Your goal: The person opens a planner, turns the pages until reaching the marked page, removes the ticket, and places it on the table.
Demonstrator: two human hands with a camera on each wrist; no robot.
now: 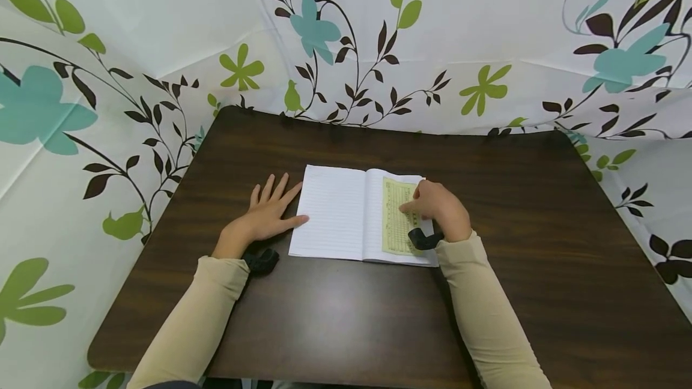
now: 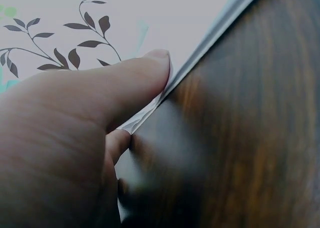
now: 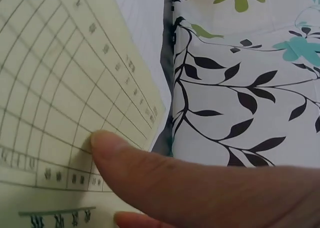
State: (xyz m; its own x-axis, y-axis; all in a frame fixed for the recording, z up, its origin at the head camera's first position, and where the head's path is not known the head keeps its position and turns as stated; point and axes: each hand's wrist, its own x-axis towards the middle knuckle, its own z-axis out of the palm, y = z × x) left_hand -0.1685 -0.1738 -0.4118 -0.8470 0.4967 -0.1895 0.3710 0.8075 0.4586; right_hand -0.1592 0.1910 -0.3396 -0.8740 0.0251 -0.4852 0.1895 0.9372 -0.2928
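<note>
An open lined notebook [image 1: 335,212] lies on the dark wooden table. On its right page is a yellow printed sheet [image 1: 393,215] with a grid. My left hand [image 1: 265,215] rests with spread fingers beside the notebook, and its thumb [image 2: 145,75] reaches the left page's edge. Over the right side of the yellow sheet is my right hand [image 1: 440,206], with fingers bent. Its thumb [image 3: 112,143] touches the grid in the right wrist view, where another fingertip shows just below. Whether the fingers pinch or press the sheet is hidden by the hand.
The dark tabletop [image 1: 335,317] extends around the notebook on all sides. A white cloth [image 1: 351,95] with leaves and flowers hangs behind the table and along its sides. A black strap [image 1: 262,262] is on the left wrist, another black band [image 1: 424,240] on the right.
</note>
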